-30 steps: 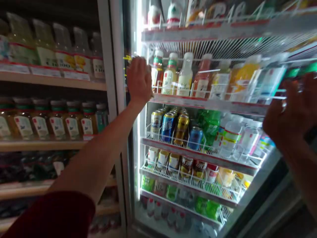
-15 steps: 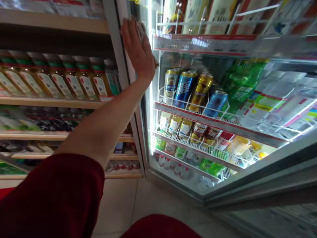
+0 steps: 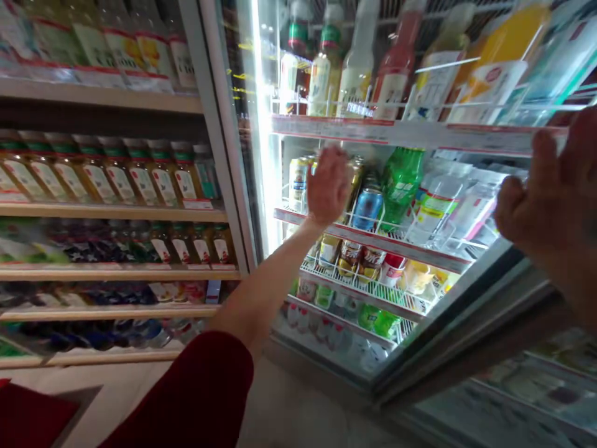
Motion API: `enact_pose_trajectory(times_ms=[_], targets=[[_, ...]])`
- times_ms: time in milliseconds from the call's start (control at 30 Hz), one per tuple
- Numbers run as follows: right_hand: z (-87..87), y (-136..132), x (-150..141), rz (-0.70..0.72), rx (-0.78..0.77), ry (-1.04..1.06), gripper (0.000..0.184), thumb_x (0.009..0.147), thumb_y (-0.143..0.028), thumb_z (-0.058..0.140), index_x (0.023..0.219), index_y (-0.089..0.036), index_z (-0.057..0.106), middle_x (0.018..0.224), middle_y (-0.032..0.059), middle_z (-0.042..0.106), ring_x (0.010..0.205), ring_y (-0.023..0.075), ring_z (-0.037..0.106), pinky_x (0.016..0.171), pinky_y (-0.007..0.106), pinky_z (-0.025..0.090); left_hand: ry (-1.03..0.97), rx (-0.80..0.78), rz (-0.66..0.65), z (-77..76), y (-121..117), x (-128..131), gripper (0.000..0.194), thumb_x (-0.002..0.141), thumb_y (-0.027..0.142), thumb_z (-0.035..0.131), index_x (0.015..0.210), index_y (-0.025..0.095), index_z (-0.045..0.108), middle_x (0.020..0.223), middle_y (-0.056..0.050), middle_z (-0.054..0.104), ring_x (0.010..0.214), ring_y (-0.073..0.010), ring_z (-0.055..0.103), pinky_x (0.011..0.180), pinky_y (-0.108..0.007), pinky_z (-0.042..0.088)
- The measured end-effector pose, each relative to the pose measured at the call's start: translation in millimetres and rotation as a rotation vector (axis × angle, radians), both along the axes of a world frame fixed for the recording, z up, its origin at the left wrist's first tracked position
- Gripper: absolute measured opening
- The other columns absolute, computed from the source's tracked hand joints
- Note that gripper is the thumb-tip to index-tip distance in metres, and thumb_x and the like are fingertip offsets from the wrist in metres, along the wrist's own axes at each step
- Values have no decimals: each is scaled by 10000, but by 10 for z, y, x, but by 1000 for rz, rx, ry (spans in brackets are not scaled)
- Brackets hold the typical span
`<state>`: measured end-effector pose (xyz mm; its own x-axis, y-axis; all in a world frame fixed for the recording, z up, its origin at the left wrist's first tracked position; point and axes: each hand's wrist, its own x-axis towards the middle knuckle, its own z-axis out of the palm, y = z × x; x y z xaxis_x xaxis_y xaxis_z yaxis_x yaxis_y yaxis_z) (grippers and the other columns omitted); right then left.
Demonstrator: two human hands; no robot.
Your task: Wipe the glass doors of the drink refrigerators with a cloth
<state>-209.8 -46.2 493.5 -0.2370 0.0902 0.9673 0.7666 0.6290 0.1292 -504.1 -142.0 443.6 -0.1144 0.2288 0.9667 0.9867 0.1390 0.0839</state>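
Head view: my left hand [image 3: 329, 183] is spread pretty flat in front of the fridge's cans; can't tell if it's holding anything. My right hand [image 3: 555, 186] is half-curled, near the glass door [image 3: 448, 323] at right.

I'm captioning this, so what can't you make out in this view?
In the head view:
- Left hand: blurred; cannot tell if it holds anything.
- Gold can: mostly behind that hand.
- Right hand: cut off by the right edge.
- Orange bottle: top cut off by the upper edge.
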Motion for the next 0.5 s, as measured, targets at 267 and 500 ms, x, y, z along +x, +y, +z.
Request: enact_pose_trajectory(times_ms=[267,500], targets=[[-129,132,47,123,112,-93,546,875,-316,362,1402,-211,266,1478,122,241,1383,296,146,1026,642,98,456,-172,-50,127,266,1093,459,922,259,172,1356,201,306,1443,55,317,1366,-81,18,1142,-343,74],[-163,161,38,128,261,-31,533,882,-325,331,1390,-169,291,1423,149,357,1357,257,255,1074,541,161,-113,213,137,312,255,546,468,911,238,225,1328,52,329,1437,-134,313,1385,-154,-37,1133,-494,116]])
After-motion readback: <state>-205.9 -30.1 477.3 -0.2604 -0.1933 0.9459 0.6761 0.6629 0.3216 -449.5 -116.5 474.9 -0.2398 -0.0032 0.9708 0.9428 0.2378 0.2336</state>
